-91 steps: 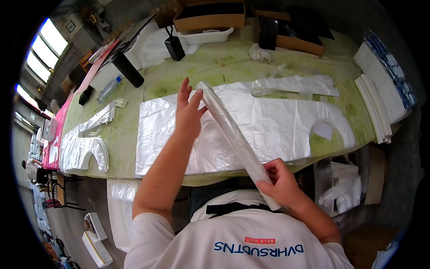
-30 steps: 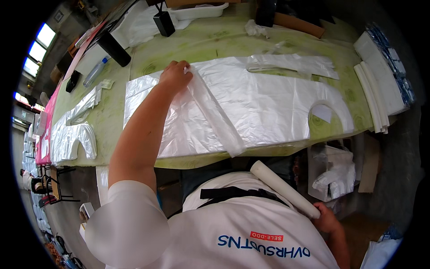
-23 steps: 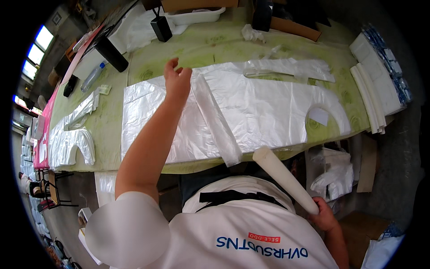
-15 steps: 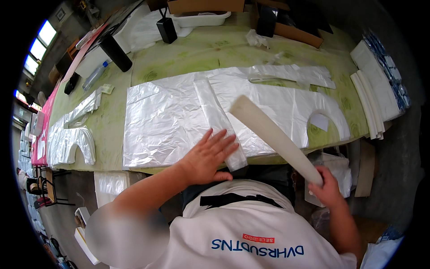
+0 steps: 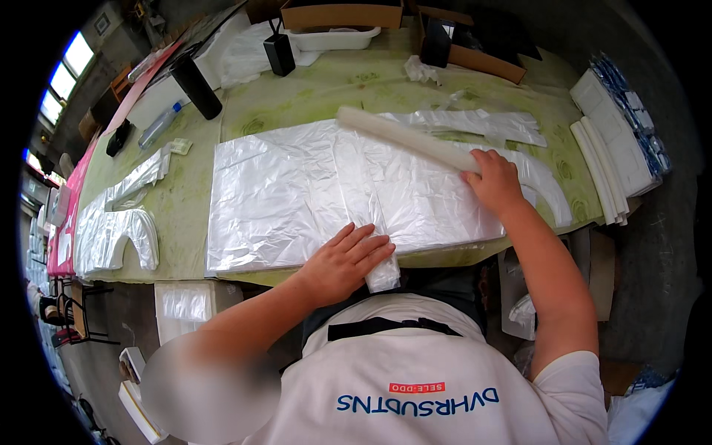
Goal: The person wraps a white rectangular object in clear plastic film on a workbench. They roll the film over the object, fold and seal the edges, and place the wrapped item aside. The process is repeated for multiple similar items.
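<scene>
My left hand point(image 5: 343, 263) lies flat with fingers outstretched, on the near end of a folded plastic strip point(image 5: 384, 277) that hangs slightly over the table's front edge. Under it spreads a large, shiny, thin white plastic sheet point(image 5: 267, 200), with long strap-like parts and a curved cut-out at its right end. In my right hand point(image 5: 495, 182) is an off-white flat slat point(image 5: 404, 139), gripped by its right end. The slat slants up and to the left across the sheet's far half; whether it touches the plastic I cannot tell.
A second cut plastic piece point(image 5: 119, 230) lies at left on the green patterned tablecloth point(image 5: 297, 96). Behind stand a black cylinder point(image 5: 196, 87), a bottle point(image 5: 159, 126), a black box point(image 5: 279, 55) and cardboard boxes point(image 5: 341, 13). White rolls point(image 5: 599, 170) lie at the right edge.
My right hand has moved forward and left from beside my body to over the sheet, bringing the slat with it. My left hand stays near the front edge; the folded strip there looks more bunched.
</scene>
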The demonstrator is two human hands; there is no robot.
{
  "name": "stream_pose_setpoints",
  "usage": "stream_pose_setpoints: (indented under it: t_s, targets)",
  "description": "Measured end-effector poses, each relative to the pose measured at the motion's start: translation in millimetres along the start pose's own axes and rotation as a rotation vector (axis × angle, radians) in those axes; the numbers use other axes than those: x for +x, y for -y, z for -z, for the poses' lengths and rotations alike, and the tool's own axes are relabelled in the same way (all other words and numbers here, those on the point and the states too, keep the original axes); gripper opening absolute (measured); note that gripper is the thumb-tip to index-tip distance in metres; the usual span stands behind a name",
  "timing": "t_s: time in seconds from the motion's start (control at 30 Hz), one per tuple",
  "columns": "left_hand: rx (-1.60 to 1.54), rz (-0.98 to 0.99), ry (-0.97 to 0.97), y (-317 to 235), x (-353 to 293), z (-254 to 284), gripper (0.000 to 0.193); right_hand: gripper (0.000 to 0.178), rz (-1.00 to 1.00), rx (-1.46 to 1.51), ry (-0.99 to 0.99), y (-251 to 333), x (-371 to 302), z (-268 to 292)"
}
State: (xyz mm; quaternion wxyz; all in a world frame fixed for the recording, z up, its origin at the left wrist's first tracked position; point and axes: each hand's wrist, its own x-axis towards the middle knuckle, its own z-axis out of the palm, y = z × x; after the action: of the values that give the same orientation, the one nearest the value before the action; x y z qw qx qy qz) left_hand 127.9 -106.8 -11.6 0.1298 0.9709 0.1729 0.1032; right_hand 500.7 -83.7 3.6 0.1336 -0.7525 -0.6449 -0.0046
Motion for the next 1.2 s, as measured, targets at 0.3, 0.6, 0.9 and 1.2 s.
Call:
stream_pose_setpoints:
  t_s: [0.3,0.6,0.9,1.2]
  targets:
    - [-0.116,0.043,0.008,-15,-10,10,0.069,0.056,0.703,0.279,-0.160,61,-62,0]
    - [-0.759,0.190,-0.379,-8,-13,3,0.082,0.019,0.677,0.691,0.147,125,-75,-26]
    - [-0.445,0.765,-0.210,1,11,15,0.097,0.028,-0.047,0.734,0.513,150,-36,-24]
    - [0.000,0.297,-0.311,14,28,11,0.089,0.032,-0.118,0.622,0.530,153,-24,-33]
